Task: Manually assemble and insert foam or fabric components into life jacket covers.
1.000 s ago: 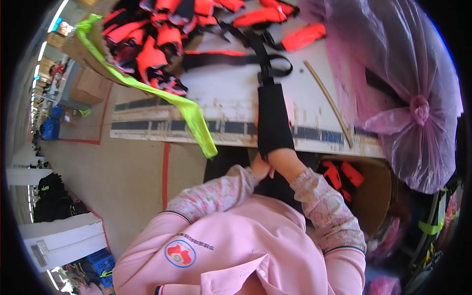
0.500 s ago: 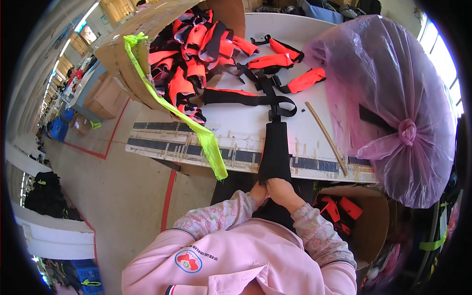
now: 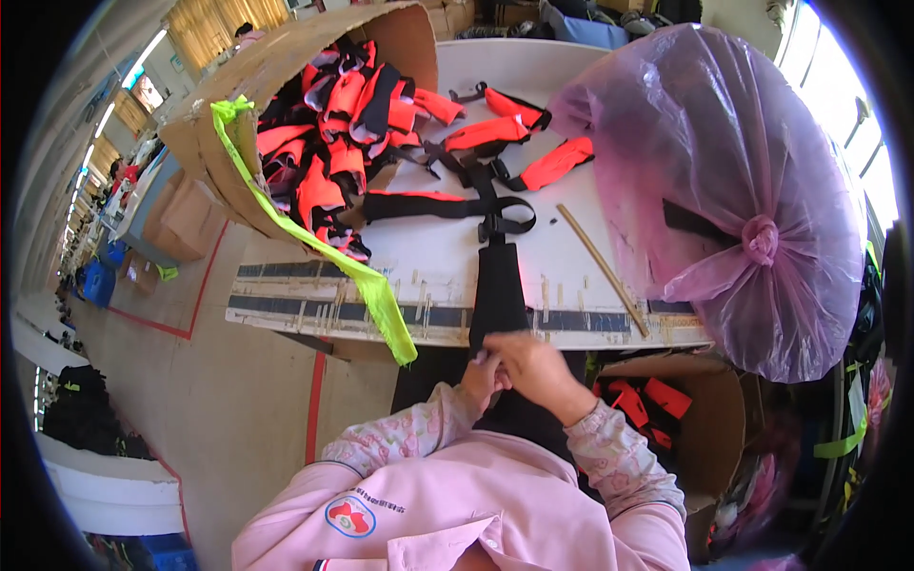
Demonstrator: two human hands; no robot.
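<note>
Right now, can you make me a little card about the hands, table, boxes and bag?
Left hand: by the black strap's near end; grip unclear
Right hand: beside the left, blurred
Table: white; thin stick on it
Tipped box: cardboard, orange-and-black pieces inside
Lower box: orange pieces inside
Bag: purple, see-through, knotted

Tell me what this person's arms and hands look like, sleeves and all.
The left hand and right hand are bare, without gloves. Loose, pale sleeve covers with a pink flower print run up from both, gathered in at their ends. The pink shirt sleeves end in thin dark and white stripes.
</note>
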